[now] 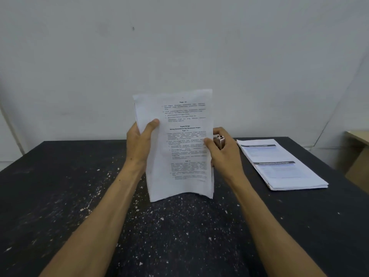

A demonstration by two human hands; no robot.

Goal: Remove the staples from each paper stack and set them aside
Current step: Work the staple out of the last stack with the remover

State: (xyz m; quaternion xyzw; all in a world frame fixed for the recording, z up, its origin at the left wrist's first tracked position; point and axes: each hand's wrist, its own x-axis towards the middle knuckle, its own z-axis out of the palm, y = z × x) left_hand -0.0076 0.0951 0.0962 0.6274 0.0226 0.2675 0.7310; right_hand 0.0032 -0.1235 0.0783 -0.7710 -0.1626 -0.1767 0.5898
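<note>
A white printed paper stack (pixel 179 148) stands upright above the black table, its lower edge near the tabletop. My left hand (pixel 140 142) grips its left edge, thumb on the front page. My right hand (pixel 223 150) pinches the right edge with the thumb while its fingers also hold a small metal staple remover (pixel 219 141) behind the paper. No staple is visible from this side.
A second stack of printed papers (pixel 283 164) lies flat on the right part of the black table (pixel 79 196). White specks are scattered over the tabletop. A grey wall stands close behind, and a wooden piece of furniture (pixel 357 152) is at the far right.
</note>
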